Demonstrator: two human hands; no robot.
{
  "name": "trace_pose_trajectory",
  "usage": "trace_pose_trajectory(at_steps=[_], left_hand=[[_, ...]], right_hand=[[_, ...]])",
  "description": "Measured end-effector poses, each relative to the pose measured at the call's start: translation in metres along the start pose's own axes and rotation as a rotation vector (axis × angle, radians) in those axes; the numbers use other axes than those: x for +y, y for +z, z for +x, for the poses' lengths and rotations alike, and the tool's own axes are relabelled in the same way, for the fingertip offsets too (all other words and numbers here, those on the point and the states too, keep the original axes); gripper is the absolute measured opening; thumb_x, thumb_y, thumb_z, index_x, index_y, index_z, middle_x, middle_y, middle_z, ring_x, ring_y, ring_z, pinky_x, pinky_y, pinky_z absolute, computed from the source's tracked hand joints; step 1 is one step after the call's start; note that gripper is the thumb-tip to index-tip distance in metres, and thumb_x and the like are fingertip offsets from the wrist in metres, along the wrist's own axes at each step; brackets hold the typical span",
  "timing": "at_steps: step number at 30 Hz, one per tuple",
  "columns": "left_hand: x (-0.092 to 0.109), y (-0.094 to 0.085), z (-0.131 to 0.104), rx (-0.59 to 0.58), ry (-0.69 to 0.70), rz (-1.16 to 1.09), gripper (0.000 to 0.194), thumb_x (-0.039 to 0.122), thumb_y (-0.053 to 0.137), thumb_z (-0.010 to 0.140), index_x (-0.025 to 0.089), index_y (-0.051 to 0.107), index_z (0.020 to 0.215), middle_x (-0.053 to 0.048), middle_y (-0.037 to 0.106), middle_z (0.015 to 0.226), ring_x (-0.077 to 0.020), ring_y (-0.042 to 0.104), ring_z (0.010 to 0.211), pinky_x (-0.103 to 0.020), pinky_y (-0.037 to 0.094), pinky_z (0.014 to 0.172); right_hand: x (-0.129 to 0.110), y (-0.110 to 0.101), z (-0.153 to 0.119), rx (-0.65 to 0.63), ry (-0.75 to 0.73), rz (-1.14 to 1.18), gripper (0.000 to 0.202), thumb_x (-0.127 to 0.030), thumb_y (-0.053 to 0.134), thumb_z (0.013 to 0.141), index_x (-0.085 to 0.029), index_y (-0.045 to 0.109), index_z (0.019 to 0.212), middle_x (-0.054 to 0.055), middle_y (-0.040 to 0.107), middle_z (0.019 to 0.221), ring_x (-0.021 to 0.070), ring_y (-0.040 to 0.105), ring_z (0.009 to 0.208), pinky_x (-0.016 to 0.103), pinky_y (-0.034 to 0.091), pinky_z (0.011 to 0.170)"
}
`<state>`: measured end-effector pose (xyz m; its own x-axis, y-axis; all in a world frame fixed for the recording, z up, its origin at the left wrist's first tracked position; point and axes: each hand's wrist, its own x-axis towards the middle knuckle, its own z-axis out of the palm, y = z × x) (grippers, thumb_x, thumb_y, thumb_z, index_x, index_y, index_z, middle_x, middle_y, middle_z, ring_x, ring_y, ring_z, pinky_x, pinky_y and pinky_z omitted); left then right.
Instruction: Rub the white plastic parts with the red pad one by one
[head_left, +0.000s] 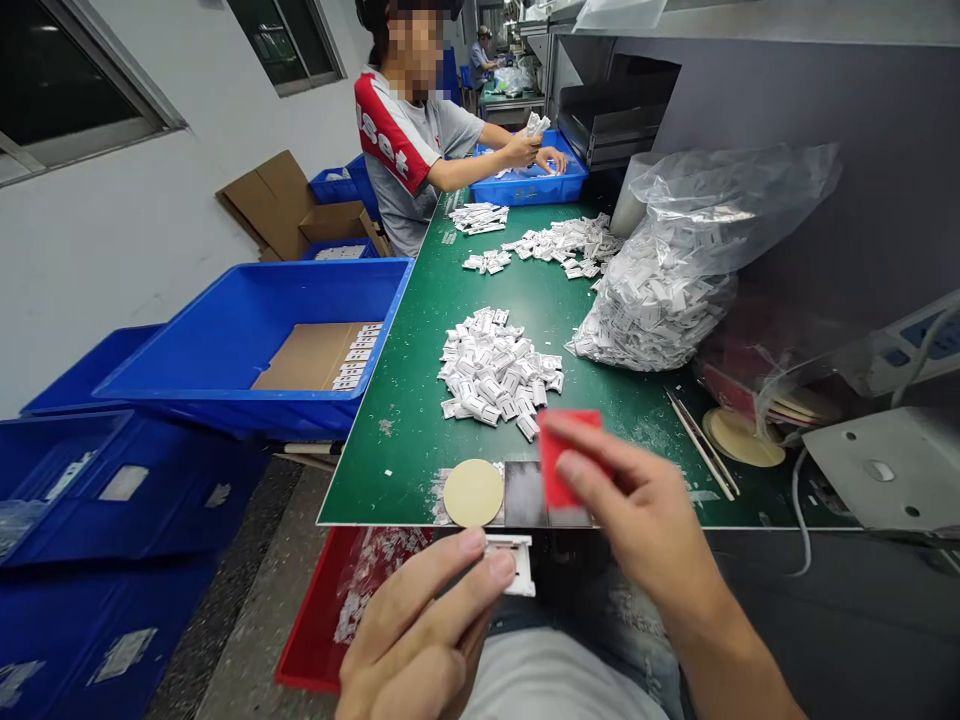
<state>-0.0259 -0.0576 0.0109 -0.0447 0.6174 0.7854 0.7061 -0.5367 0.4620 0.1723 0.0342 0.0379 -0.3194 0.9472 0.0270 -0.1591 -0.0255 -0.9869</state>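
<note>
My left hand pinches a small white plastic part just below the front edge of the green table. To its right, my right hand grips a red square sheet between thumb and fingers, over the table edge. A round yellowish disc lies at the edge beside a dark grey plate. Farther back on the table is a heap of white parts.
A clear bag of white parts stands at the right, near tweezers and more discs. Blue bins line the left side. A red bin is below the table. Another person works at the far end.
</note>
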Motion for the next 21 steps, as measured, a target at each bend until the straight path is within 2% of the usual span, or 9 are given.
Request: trace_pose_trajectory(at_steps=[4,7,10,12,14,16,18,20,21], left_hand=[[0.003,0.000,-0.002,0.009,-0.028,-0.037,0.059,-0.009,0.085,0.063,0.027,0.062,0.105,0.002,0.084,0.110,-0.0235,0.082,0.088,-0.027,0.069,0.071],[0.005,0.010,0.004,0.155,-0.142,-0.216,0.049,-0.008,0.084,0.064,0.027,0.057,0.085,0.005,0.085,0.096,-0.0222,0.082,0.082,-0.028,0.068,0.073],[0.006,0.022,0.014,0.301,-0.615,-0.648,0.039,0.011,0.091,0.071,0.027,0.059,0.087,0.007,0.080,0.073,-0.0181,0.080,0.070,-0.026,0.065,0.070],[0.006,0.027,0.020,0.238,-0.968,-0.985,0.040,0.025,0.095,0.068,0.027,0.065,0.095,0.007,0.076,0.071,-0.0150,0.076,0.065,-0.022,0.061,0.063],[0.005,0.028,0.024,0.143,-1.187,-1.217,0.039,0.030,0.097,0.066,0.026,0.071,0.096,0.005,0.074,0.072,-0.0125,0.072,0.061,-0.019,0.056,0.057],[0.006,0.027,0.026,0.062,-1.300,-1.325,0.034,0.031,0.096,0.068,0.023,0.073,0.092,0.002,0.073,0.073,-0.0110,0.070,0.060,-0.018,0.055,0.057],[0.007,0.026,0.027,0.003,-1.370,-1.367,0.032,0.031,0.096,0.068,0.022,0.074,0.090,0.001,0.073,0.071,-0.0095,0.068,0.060,-0.018,0.054,0.059],[0.007,0.026,0.028,-0.041,-1.387,-1.393,0.030,0.030,0.095,0.070,0.022,0.075,0.091,0.001,0.072,0.070,-0.0085,0.067,0.059,-0.016,0.053,0.058],[0.007,0.026,0.029,-0.053,-1.390,-1.396,0.029,0.030,0.094,0.071,0.021,0.075,0.091,0.001,0.072,0.069,-0.0087,0.067,0.060,-0.015,0.052,0.057]], right_hand=[[-0.005,0.007,0.006,-0.131,0.059,0.069,0.023,-0.041,0.081,0.089,-0.041,0.083,0.112,-0.004,0.085,0.113,0.0147,0.076,0.097,0.017,0.057,0.083],[0.001,0.010,0.012,0.084,0.148,0.074,0.021,-0.039,0.076,0.094,-0.037,0.083,0.114,-0.002,0.085,0.104,0.0093,0.072,0.079,0.011,0.053,0.065],[0.004,0.013,0.010,0.158,0.189,0.270,0.022,-0.043,0.076,0.093,-0.035,0.084,0.112,0.000,0.081,0.100,0.0069,0.065,0.069,0.010,0.050,0.058],[0.002,0.014,0.004,0.107,0.169,0.359,0.022,-0.044,0.077,0.092,-0.034,0.085,0.110,-0.001,0.076,0.081,0.0046,0.055,0.056,0.009,0.044,0.050],[-0.002,0.014,-0.001,0.023,0.173,0.428,0.024,-0.047,0.076,0.092,-0.033,0.085,0.109,-0.004,0.062,0.060,0.0036,0.037,0.044,0.010,0.029,0.040],[-0.004,0.011,-0.003,-0.127,0.205,0.464,0.029,-0.049,0.073,0.094,-0.034,0.082,0.117,-0.005,0.056,0.058,0.0051,0.032,0.044,0.014,0.027,0.041],[-0.003,0.006,-0.001,-0.455,0.198,0.398,0.029,-0.049,0.070,0.096,-0.029,0.082,0.113,-0.004,0.058,0.063,0.0074,0.039,0.047,0.017,0.033,0.045],[0.001,-0.001,0.001,-0.923,0.051,0.298,0.044,-0.053,0.060,0.100,-0.021,0.082,0.080,-0.002,0.054,0.055,0.0096,0.044,0.044,0.020,0.036,0.045],[0.003,-0.004,0.003,-1.050,-0.026,0.235,0.056,-0.059,0.057,0.099,-0.021,0.075,0.062,-0.001,0.052,0.049,0.0105,0.045,0.042,0.021,0.037,0.043]])
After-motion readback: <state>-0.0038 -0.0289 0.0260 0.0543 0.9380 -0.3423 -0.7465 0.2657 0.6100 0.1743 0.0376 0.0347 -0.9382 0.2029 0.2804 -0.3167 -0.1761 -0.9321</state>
